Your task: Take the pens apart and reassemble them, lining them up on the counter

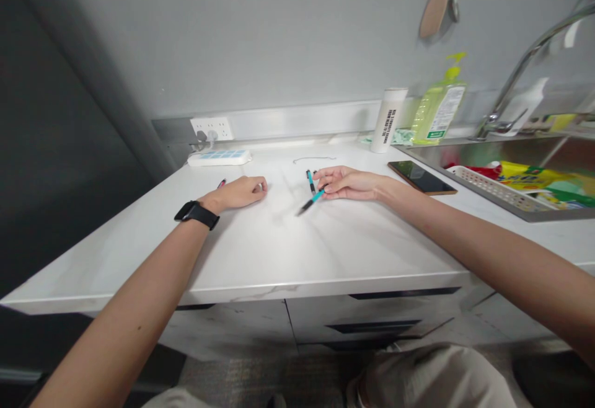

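Note:
My left hand [242, 192] rests on the white stone counter [260, 253], its fingers curled together and a black watch on the wrist. Just beyond it lies a small pink-tipped item [221, 183], mostly hidden. My right hand [346, 183] lies further right, its fingertips over two teal-and-black pens. One pen [310, 181] points away from me, just beyond the fingertips. The other [310, 203] runs diagonally beneath them, with its upper end hidden. I cannot tell whether the right hand grips either pen.
A phone [421, 177] lies to the right of my right hand. Beyond it are a steel sink [493, 154] holding a white rack and colourful packets, a green soap pump bottle [439, 107], a white bottle [388, 119], a tap [520, 85], and a power strip [218, 158].

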`<state>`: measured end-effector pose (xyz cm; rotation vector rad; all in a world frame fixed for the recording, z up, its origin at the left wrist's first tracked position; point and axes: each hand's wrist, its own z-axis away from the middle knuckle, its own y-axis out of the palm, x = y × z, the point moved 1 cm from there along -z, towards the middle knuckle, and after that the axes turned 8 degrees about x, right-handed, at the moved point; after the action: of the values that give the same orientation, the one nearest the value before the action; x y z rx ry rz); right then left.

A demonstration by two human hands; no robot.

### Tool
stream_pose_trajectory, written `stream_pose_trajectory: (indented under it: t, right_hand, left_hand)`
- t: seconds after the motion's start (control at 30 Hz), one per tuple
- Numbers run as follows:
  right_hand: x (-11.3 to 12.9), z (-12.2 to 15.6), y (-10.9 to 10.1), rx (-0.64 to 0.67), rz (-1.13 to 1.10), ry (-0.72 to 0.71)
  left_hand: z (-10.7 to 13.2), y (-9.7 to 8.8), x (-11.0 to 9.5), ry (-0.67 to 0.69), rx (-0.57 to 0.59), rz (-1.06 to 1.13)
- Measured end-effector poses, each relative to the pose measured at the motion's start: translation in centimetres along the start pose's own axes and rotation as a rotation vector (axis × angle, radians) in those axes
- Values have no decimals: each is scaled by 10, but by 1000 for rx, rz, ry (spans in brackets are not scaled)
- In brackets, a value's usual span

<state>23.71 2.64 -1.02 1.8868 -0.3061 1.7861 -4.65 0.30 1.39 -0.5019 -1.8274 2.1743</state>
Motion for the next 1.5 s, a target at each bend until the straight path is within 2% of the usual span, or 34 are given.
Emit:
stream_pose_trajectory:
  t: [0.23, 0.63, 0.93, 1.27, 1.5]
  right_hand:
    - [-1, -1, -3, -30, -41, -34]
    - [-3, -2, -4, 11, -80, -68]
    - [-2, -4, -3, -67, -66, -65]
    - [0, -5, -2, -179, -76, -134]
    - [-2, -6, -2, -161, -90, -140]
  left_hand:
    - [2, -2, -4, -17, 9, 0]
    - [1, -2, -3, -20, 8, -2]
    - [2, -3, -4, -36, 8, -10]
    - [4, -4, -7, -35, -4, -7]
    - [3, -2, -4, -28, 2, -11]
